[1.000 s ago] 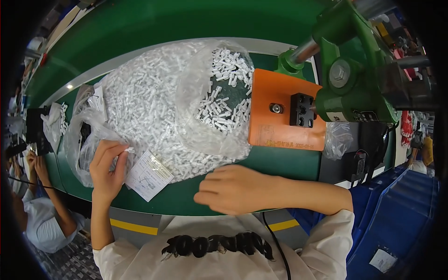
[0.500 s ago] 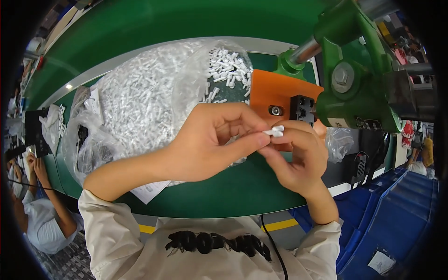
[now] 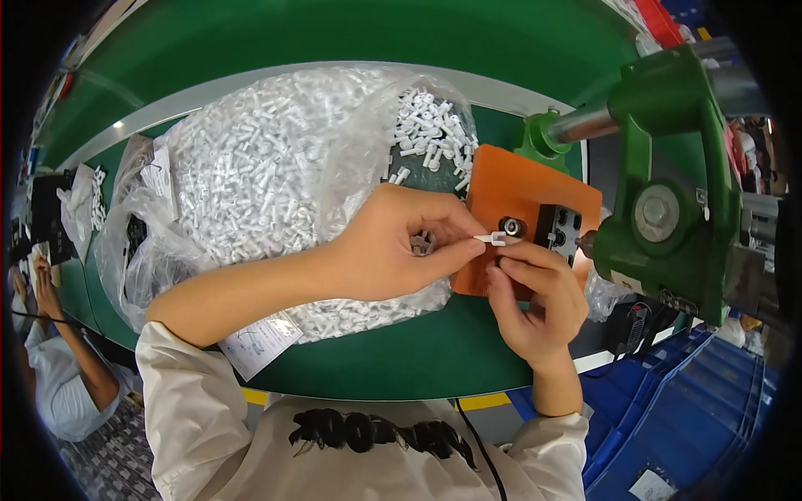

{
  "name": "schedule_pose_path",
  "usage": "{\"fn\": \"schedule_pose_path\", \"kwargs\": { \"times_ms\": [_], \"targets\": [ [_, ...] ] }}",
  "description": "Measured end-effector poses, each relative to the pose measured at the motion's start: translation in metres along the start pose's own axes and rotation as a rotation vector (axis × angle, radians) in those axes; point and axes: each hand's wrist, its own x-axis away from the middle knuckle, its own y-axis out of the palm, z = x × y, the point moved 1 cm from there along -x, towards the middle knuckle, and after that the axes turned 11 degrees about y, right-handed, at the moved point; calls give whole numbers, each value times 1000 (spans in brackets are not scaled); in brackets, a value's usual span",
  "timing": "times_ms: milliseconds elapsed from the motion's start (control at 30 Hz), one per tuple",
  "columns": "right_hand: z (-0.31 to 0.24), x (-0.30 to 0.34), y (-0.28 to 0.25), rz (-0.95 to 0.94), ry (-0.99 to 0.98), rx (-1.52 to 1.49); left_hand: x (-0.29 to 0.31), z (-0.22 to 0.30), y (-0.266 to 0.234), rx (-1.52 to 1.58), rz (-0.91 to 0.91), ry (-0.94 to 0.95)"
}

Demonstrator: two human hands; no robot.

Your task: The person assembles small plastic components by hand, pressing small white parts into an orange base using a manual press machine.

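My left hand [image 3: 384, 246] pinches a small white plastic part [image 3: 497, 239] between thumb and forefinger. Some greyish bits show in the hollow of that hand; I cannot tell what they are. My right hand [image 3: 543, 305] is just to the right, its forefinger tip close to the part and its thumb apart below. Both hands are over the front of an orange plate [image 3: 535, 179]. On the plate sit a round metal-and-black fitting [image 3: 511, 227] and a black block [image 3: 558, 230] with holes, facing the tip of a green press [image 3: 643, 242].
A large clear bag [image 3: 251, 167] full of white parts covers the left of the green table [image 3: 401, 367]. Loose white parts [image 3: 434, 125] lie behind my hands. A printed paper [image 3: 261, 344] lies in front of the bag. Blue crates [image 3: 685, 417] stand at right; another person [image 3: 75, 376] works at left.
The view has shifted, with the plate and press now further right and lower. My right thumb and forefinger have parted from the white part, which my left hand keeps.
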Motion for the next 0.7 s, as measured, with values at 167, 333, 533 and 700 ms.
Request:
{"fn": "schedule_pose_path", "kwargs": {
  "times_ms": [167,333,533,700],
  "targets": [
    [3,5,-3,34,117,-50,0,-9,-4,-670,-44,583],
    [3,4,-2,15,129,-23,-1,-13,-4,-873,-60,843],
    [3,2,0,6,69,14,2,-11,-5,-1087,-138,972],
    [3,3,1,15,128,-25,4,-10,-2,-1160,-180,990]
  ]
}}
